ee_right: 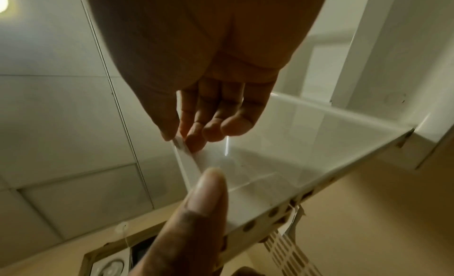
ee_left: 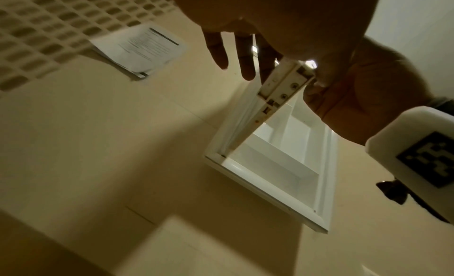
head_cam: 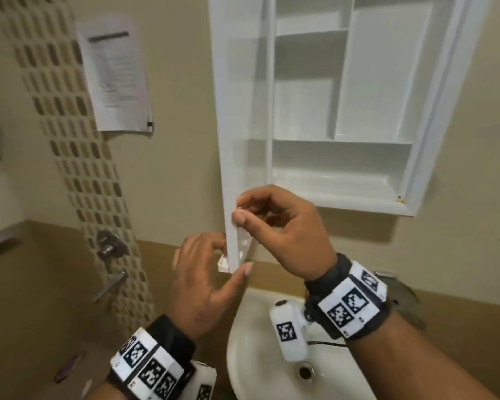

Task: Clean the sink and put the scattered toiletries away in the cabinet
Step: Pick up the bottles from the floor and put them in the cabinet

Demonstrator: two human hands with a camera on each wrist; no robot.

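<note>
The white wall cabinet (head_cam: pixel 341 203) hangs above the sink (head_cam: pixel 251 327), and its door (head_cam: pixel 228 111) stands swung out, edge-on to me. My right hand (head_cam: pixel 241 210) pinches the door's free edge near the bottom, thumb in front and fingers behind. My left hand (head_cam: pixel 233 256) holds the door's bottom corner, with fingers on the left face and thumb under the right side. In the left wrist view the left hand (ee_left: pixel 282 66) is beside the door's underside (ee_left: pixel 277 91). The right wrist view shows the right hand (ee_right: pixel 181 140) pinching the door (ee_right: pixel 270 163). No toiletries show.
A paper notice (head_cam: pixel 116 79) is stuck on the wall left of the door. Below it are a wall valve (head_cam: pixel 110 246) and a lever tap (head_cam: pixel 110 284). The sink drain (head_cam: pixel 303 370) lies under my right wrist. A small purple item (head_cam: pixel 70 368) lies at lower left.
</note>
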